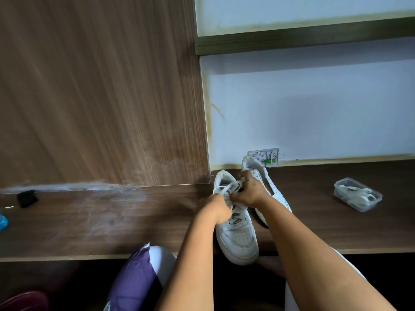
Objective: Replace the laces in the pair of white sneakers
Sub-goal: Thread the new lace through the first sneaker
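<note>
1. At the lower centre of the frame, the near sneaker (235, 230) sits on the worktop (112, 221) with its toe hanging over the front edge.
2. Just above the toe, the left hand (219, 209) curls its fingers round the lace (226, 187) at the eyelets.
3. Beside it, the right hand (251, 191) pinches the same lace near the tongue; its fingertips are partly hidden.
4. The lace looks soft, limp and light, so it is best held close to its tip and fed eyelet by eyelet. The shoe seems stiff enough to stay put.
5. Behind the hands, the second sneaker (267, 182) lies against the wall.
6. At centre right, a clear plastic box (357, 194) holds more white laces (359, 195), well apart from the shoes.
</note>
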Demonstrator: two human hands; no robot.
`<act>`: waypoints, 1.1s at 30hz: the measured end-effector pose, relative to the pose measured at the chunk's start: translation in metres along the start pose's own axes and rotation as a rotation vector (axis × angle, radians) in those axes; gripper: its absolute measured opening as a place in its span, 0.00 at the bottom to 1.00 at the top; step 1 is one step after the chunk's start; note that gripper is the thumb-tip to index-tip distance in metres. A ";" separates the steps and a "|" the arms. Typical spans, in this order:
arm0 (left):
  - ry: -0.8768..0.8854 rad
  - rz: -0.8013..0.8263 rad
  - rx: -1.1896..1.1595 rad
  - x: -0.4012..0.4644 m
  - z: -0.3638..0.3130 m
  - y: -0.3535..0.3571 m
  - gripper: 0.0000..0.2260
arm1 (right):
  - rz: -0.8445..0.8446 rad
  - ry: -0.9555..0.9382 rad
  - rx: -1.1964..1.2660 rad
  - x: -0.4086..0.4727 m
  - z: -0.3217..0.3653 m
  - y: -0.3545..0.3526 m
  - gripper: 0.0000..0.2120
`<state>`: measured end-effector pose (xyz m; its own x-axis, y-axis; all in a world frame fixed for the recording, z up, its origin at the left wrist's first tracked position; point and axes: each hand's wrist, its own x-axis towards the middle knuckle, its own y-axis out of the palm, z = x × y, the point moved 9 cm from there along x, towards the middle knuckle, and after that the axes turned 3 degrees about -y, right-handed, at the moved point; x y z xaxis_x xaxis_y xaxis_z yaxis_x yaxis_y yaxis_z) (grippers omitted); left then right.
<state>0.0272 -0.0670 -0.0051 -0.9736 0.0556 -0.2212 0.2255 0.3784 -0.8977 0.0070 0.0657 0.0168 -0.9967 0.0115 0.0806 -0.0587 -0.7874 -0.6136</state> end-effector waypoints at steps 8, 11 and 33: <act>0.064 0.306 0.171 -0.033 0.018 -0.022 0.15 | 0.019 0.288 0.776 0.000 -0.013 0.019 0.17; 0.042 0.395 0.116 -0.044 0.024 -0.020 0.13 | -0.111 0.417 1.025 0.003 -0.025 0.006 0.13; 0.444 0.302 -0.421 -0.098 -0.004 -0.095 0.04 | -0.188 0.259 0.266 0.011 -0.036 -0.012 0.05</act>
<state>0.1014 -0.1050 0.1034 -0.8116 0.5555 -0.1807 0.5450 0.6088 -0.5764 -0.0048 0.0971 -0.0031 -0.9533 0.2981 -0.0491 -0.2583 -0.8884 -0.3796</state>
